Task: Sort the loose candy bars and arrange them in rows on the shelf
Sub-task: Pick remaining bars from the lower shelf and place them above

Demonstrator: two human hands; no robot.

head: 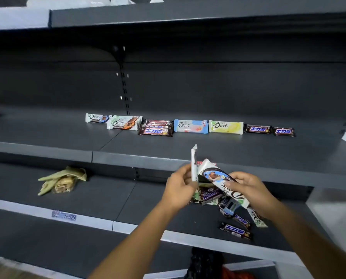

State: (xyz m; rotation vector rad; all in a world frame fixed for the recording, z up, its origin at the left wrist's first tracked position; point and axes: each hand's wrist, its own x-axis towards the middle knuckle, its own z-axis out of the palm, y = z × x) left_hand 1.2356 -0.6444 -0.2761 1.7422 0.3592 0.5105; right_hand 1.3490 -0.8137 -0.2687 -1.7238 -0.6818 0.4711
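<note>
The left hand pinches a white bar upright, edge-on. Beside it the right hand grips a Dove bar slanting down-right, above the loose pile on the lower shelf. The row lies up and behind, bars lengthwise left-right; the left hand looks nearer its matching Dove end.

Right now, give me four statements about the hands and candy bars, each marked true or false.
The right hand holds a white Dove bar. True.
The left hand is empty. False: it grips a white bar seen edge-on.
Loose Snickers bars lie on the lower shelf. True.
The yellow Dove bar lies on the lower shelf. False: it lies in the row on the upper shelf.
</note>
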